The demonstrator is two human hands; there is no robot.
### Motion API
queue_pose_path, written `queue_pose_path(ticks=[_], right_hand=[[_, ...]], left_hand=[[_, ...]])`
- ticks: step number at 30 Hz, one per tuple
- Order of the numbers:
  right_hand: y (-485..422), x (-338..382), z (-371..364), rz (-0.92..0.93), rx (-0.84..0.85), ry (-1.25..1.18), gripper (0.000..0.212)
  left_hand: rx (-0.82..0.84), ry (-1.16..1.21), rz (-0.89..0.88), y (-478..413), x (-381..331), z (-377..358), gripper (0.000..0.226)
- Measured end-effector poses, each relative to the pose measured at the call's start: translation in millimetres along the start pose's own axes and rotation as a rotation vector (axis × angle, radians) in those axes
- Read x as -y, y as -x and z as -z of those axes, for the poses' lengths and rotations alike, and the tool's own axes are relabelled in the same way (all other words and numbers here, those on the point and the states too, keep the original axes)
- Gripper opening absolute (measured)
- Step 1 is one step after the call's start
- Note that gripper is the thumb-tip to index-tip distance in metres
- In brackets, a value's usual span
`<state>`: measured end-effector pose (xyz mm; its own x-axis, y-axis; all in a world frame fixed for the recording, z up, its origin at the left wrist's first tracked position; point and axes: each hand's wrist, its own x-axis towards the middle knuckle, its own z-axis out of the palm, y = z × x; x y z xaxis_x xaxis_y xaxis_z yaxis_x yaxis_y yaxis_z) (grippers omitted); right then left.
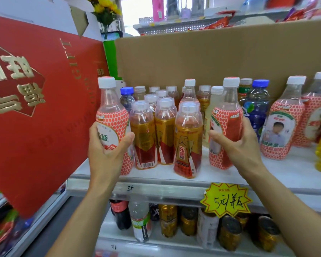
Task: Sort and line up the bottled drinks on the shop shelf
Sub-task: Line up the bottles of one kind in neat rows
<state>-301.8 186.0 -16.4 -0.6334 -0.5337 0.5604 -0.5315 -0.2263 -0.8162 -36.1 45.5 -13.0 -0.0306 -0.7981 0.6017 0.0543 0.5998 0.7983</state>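
Left red-dotted bottle, right red-dotted bottle, gold-labelled bottles between, upright

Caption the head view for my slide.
Left hand and right hand each grip a red-dotted plastic bottle flanking gold-labelled bottles on the shelf.

The left forearm shows toward 7 o'clock and the right forearm toward 4 o'clock. Both are slim and bare from the wrist to the picture's edge. The left hand and right hand are bare too, with short-trimmed thumbnails.
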Motion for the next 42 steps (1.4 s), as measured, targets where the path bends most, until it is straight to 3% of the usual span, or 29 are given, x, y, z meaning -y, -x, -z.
queue_pose_path(ticks=[4,8,10,13,16,22,28,42], right_hand=[[16,16,23,0.057,-0.028,-0.009,0.053],[44,28,51,0.067,0.003,-0.008,0.06],[61,30,69,0.066,0.021,0.018,0.053],[85,24,102,0.051,0.031,0.08,0.055],[106,17,139,0.01,0.047,0.109,0.07],[140,10,226,-0.038,0.074,0.163,0.063],[174,-2,312,-0.09,0.058,0.225,0.064],[178,-45,518,-0.233,-0.115,0.347,0.07]], left_hand=[[0.048,0.05,0.016,41,-38,-12,0.06],[0.205,0.097,0.054,96,-65,-45,0.07],[0.28,0.08,0.068,123,-75,-65,0.076],[0.364,0.04,0.112,162,-90,-96,0.071],[0.395,0.012,0.156,197,-103,-124,0.072],[0.41,-0.012,0.21,266,-132,-170,0.092],[0.447,0.041,0.292,340,-158,-215,0.077],[0.687,0.044,0.297,439,-223,-387,0.082]])
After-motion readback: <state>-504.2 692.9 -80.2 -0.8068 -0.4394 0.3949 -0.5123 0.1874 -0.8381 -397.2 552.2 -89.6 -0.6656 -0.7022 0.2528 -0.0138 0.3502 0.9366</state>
